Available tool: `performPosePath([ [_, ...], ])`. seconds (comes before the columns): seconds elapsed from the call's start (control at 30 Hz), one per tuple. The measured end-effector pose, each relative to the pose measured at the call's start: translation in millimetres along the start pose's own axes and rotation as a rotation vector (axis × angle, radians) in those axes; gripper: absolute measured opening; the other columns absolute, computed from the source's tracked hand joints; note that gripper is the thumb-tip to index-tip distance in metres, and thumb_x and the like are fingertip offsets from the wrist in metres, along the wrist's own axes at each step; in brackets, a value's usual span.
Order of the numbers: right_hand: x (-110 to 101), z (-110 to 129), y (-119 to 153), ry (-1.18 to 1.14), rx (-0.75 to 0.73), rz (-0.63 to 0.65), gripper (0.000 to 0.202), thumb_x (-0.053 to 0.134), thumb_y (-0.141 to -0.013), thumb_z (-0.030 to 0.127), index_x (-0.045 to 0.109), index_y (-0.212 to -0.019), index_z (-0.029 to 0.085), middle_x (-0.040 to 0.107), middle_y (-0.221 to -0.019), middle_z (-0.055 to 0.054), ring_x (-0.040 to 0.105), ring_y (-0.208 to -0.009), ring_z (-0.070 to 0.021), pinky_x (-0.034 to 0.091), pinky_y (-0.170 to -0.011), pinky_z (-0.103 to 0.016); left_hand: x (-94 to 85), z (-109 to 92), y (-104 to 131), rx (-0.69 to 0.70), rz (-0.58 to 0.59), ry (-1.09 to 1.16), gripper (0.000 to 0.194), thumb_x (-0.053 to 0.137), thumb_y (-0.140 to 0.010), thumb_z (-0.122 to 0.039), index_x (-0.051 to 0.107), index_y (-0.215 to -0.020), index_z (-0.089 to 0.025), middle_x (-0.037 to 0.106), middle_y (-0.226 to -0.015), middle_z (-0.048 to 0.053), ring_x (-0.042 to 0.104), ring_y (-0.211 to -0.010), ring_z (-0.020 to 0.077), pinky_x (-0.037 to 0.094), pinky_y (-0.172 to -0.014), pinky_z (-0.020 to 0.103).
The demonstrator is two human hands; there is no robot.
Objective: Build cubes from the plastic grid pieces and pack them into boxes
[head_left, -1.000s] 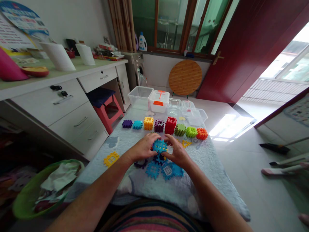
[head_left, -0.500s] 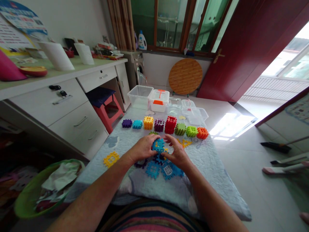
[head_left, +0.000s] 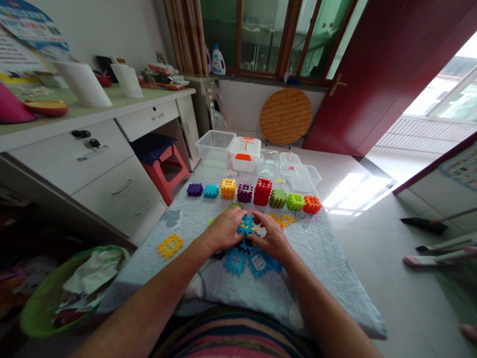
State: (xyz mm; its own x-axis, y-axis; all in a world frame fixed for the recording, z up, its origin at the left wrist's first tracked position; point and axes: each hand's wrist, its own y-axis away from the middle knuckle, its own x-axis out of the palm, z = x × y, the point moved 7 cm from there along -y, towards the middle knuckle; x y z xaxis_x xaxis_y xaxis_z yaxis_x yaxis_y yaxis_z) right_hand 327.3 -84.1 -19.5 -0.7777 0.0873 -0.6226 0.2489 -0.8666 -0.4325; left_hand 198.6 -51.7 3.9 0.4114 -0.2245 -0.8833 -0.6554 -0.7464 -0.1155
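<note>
My left hand is closed on a light blue notched building block, with fingers at its far side and thumb at its near side. From the right, my right hand curves round the same block, fingertips at its edge and thumb lower down. Yellow bits show between the hands. Below the hands lie flat blue square pieces, one with a white label. Dark pieces under my hands are mostly hidden. Yellow triangular pieces rest just beyond my right hand.
A row of stacked coloured blocks crosses the cloth-covered table. Behind it stand clear plastic boxes and a lidded box with orange clips. A yellow square piece lies left. A green basket stands beside the table.
My left hand has shifted slightly right, closer round the blue block. A dark piece near it is now more covered. The view has moved a little.
</note>
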Motion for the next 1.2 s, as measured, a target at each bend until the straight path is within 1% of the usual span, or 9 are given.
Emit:
performPosePath([
  [0.2, -1.0, 6.8, -2.0, 0.036, -0.024, 0.03, 0.054, 0.074, -0.078, 0.03, 0.055, -0.128, 0.023, 0.063, -0.104, -0.008, 0.059, -0.095, -0.023, 0.051, -0.085, -0.039, -0.2, -6.4, 1.9, -0.006, 0.008, -0.044, 0.044, 0.063, -0.071, -0.02, 0.057, -0.115, -0.019, 0.06, -0.109, 0.01, 0.057, -0.105, 0.0266, 0.046, -0.096, 0.038],
  [0.5, -3.5, 1.2, -1.0, -0.03, 0.006, 0.029, 0.051, 0.075, -0.077, 0.032, 0.058, -0.125, 0.023, 0.063, -0.099, -0.006, 0.06, -0.088, -0.0209, 0.052, -0.08, -0.037, -2.5, -21.9, -1.0, 0.028, 0.041, -0.146, 0.046, 0.064, -0.072, -0.023, 0.055, -0.117, -0.016, 0.061, -0.108, 0.012, 0.057, -0.105, 0.0288, 0.046, -0.096, 0.041],
  [0.63, -8.6, 3.7, 0.9, -0.042, -0.027, 0.001, 0.054, 0.074, -0.079, 0.034, 0.054, -0.128, 0.023, 0.063, -0.1, -0.007, 0.06, -0.09, -0.0212, 0.051, -0.081, -0.037, -13.5, -19.7, -0.1, 0.02, 0.05, -0.17, 0.045, 0.063, -0.07, -0.023, 0.058, -0.113, -0.016, 0.062, -0.106, 0.011, 0.059, -0.1, 0.0287, 0.048, -0.091, 0.04],
  [0.7, -14.6, 1.0, 2.1, -0.037, -0.014, -0.032, 0.054, 0.072, -0.081, 0.033, 0.052, -0.13, 0.022, 0.063, -0.1, -0.007, 0.059, -0.089, -0.0208, 0.051, -0.08, -0.037, -26.4, -7.3, 3.8, 0.01, 0.042, -0.171, 0.047, 0.063, -0.067, -0.021, 0.058, -0.113, -0.016, 0.062, -0.107, 0.011, 0.06, -0.1, 0.0283, 0.048, -0.09, 0.038],
  [0.77, -21.4, -4.0, 3.3, -0.027, 0.013, -0.066, 0.051, 0.068, -0.083, 0.031, 0.051, -0.13, 0.022, 0.062, -0.1, -0.006, 0.059, -0.087, -0.0199, 0.051, -0.078, -0.036, -44.5, 15.8, 7.8, -0.02, 0.021, -0.158, 0.049, 0.063, -0.065, -0.02, 0.058, -0.113, -0.016, 0.062, -0.108, 0.011, 0.06, -0.101, 0.0269, 0.047, -0.091, 0.036],
  [0.93, -33.8, -13.8, 5.3, -0.011, 0.047, -0.14, 0.037, 0.061, -0.085, 0.025, 0.054, -0.122, 0.021, 0.062, -0.094, -0.005, 0.058, -0.081, -0.0175, 0.051, -0.075, -0.033, -87.0, 98.0, -0.8, -0.164, 0.001, -0.23, 0.046, 0.066, -0.064, -0.031, 0.06, -0.108, -0.018, 0.061, -0.109, 0.009, 0.059, -0.103, 0.0267, 0.046, -0.091, 0.034],
  [1.0, -36.1, -15.8, 5.8, -0.004, 0.054, -0.167, 0.035, 0.06, -0.085, 0.024, 0.055, -0.119, 0.021, 0.062, -0.092, -0.004, 0.058, -0.079, -0.0168, 0.05, -0.073, -0.031, -91.9, 124.5, -13.4, -0.205, 0.049, -0.252, 0.051, 0.067, -0.063, -0.033, 0.06, -0.11, -0.016, 0.06, -0.112, 0.01, 0.059, -0.105, 0.0262, 0.047, -0.091, 0.032],
  [1.07, -36.6, -17.7, 6.4, 0.005, 0.058, -0.179, 0.033, 0.059, -0.085, 0.023, 0.056, -0.117, 0.021, 0.062, -0.091, -0.004, 0.058, -0.078, -0.0164, 0.05, -0.071, -0.03, -92.6, 142.5, -27.4, -0.24, 0.091, -0.269, 0.056, 0.067, -0.061, -0.034, 0.06, -0.113, -0.016, 0.06, -0.114, 0.009, 0.058, -0.106, 0.0259, 0.046, -0.092, 0.031],
  [1.2, -35.2, -22.1, 8.1, 0.02, 0.062, -0.176, 0.034, 0.058, -0.084, 0.022, 0.056, -0.118, 0.021, 0.062, -0.091, -0.004, 0.058, -0.077, -0.0163, 0.05, -0.07, -0.03, -87.9, 156.4, -49.6, -0.247, 0.173, -0.294, 0.06, 0.066, -0.058, -0.032, 0.059, -0.115, -0.015, 0.06, -0.115, 0.009, 0.058, -0.107, 0.0248, 0.046, -0.092, 0.029],
])
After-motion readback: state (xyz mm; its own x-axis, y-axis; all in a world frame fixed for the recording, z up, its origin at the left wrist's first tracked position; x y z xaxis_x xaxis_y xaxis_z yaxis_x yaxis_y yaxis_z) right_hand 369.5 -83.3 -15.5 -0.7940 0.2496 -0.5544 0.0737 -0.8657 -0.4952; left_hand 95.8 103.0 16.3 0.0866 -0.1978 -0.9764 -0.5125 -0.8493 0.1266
